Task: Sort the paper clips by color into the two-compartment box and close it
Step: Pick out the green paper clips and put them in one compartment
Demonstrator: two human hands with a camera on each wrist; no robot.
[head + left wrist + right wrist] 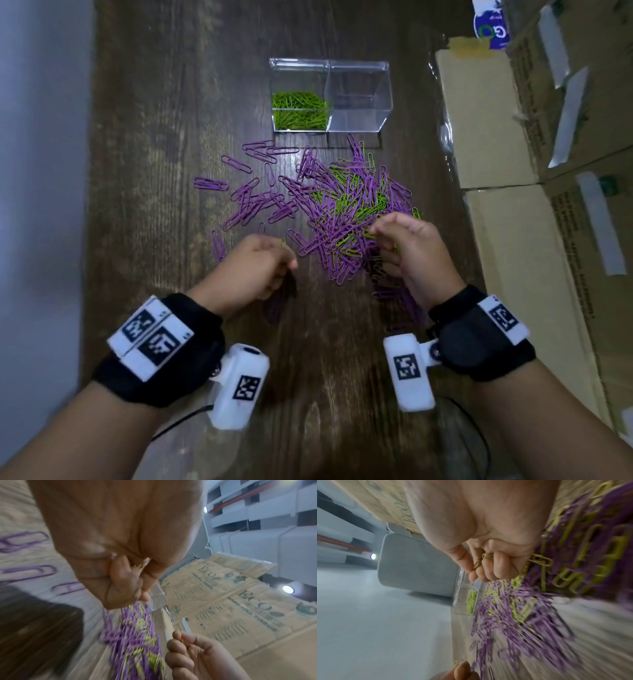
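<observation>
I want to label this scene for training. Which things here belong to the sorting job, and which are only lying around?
Belong to the job:
- clear two-compartment box, green clips in its left half
- mixed pile of purple and green paper clips
- left hand, gripping green clips
- right hand, gripping green clips

Only lying around:
- cardboard cartons on the right
- wooden table

The right hand (488,536) fills the twelve o'clock part of the view, its fingers curled around a few green paper clips (485,558), with thumb and forefinger pinched on one. Toward four o'clock lies a blurred heap of purple paper clips (522,622) mixed with green ones. At about six o'clock from the fingers stands the clear box (467,599), green clips showing in one compartment. At six o'clock, probably a fingertip of the left hand (462,670), pokes in.
</observation>
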